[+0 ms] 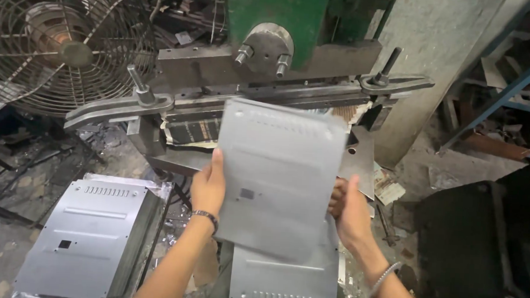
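We hold a grey metal panel upright before the green press, our left hand gripping its left edge, our right hand its right. Stacked panels lie left, a wire-guarded fan above them.

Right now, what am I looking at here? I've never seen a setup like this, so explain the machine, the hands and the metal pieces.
This is one view from a camera on the worker's head, looking down. The left hand and right hand grip the side edges of a grey sheet-metal panel, held in front of a green press machine with a steel die bed. Similar panels sit in a stack on the left, and another panel lies below the hands. A wire-guarded fan stands at upper left.
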